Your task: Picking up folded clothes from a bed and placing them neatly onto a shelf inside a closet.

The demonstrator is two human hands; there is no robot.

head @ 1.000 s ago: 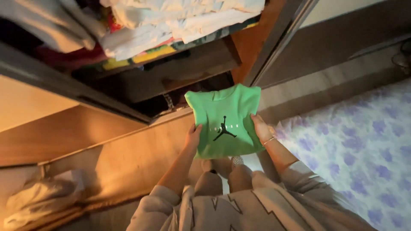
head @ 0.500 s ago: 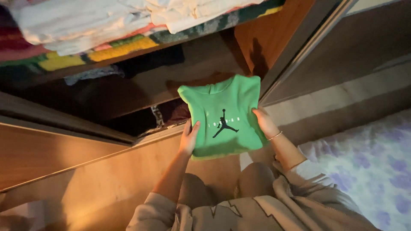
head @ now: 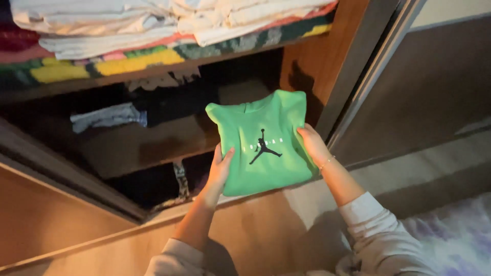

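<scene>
Gripping a folded green top at both edges, fingers pinching it before wardrobe shelves of stacked linens.

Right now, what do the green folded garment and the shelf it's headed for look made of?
Green folded garment: soft knit, likely cotton fleece; matte, thick rounded folds, flat black print. Shelf board: looks like wood or wood-look laminate; smooth brown face, faint sheen, dim light leaves it open.
</scene>
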